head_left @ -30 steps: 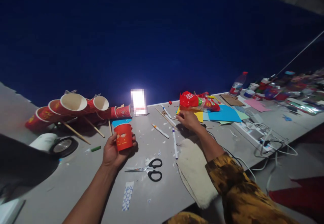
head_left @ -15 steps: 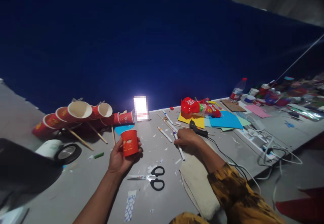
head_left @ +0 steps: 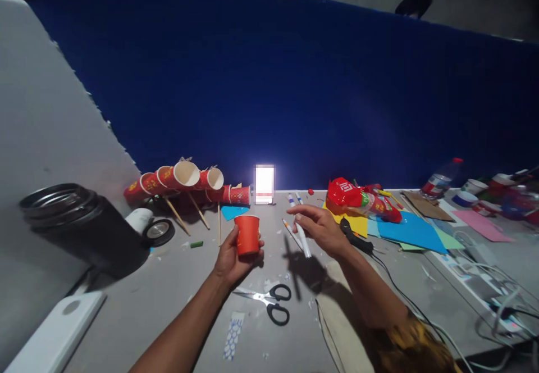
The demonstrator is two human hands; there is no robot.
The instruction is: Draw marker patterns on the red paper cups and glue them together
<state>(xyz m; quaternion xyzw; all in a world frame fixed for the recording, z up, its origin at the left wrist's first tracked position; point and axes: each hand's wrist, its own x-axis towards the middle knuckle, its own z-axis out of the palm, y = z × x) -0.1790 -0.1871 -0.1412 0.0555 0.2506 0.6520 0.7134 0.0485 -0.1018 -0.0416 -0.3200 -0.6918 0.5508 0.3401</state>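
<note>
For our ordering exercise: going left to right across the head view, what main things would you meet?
Black flask, round black object, left hand holding a red cup, right hand holding a white marker, large blue sheet, pink sheet.

1 black flask (head_left: 84,235), 1 bottle (head_left: 441,179)

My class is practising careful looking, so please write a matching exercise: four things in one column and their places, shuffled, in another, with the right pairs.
Column 1
1. Red cup
2. Scissors
3. White marker
4. Pink sheet

Column 2
A. To the right of the large blue sheet
B. In the fingers of the right hand
C. On the table, near the patterned strip
D. In the left hand

Right pairs: 1-D, 2-C, 3-B, 4-A
</note>
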